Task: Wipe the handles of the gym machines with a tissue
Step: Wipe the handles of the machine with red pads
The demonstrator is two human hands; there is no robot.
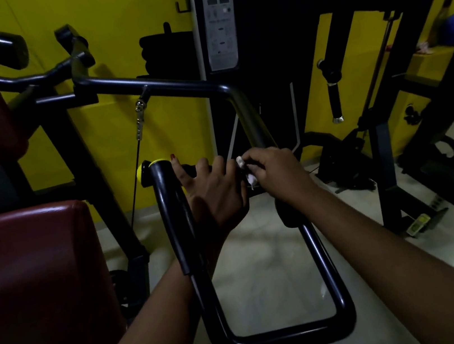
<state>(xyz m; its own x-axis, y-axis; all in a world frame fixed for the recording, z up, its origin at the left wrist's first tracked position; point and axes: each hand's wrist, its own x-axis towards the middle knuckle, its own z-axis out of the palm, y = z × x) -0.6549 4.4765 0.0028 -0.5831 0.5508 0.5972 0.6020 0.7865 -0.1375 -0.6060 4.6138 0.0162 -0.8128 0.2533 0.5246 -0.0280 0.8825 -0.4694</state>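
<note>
A black U-shaped bar of the gym machine runs toward me, with a padded handle on its left side and a second padded grip on its right side. My right hand pinches a small crumpled white tissue just above the right grip. My left hand reaches between the two handles, fingers curled beside the tissue, index finger stretched toward the yellow end cap. Whether the left hand holds anything is hidden.
Red padded seat cushions fill the left. A black weight-stack tower with an instruction label stands behind, and a second black frame with a hanging cable handle sits right. Pale tiled floor lies below; yellow walls behind.
</note>
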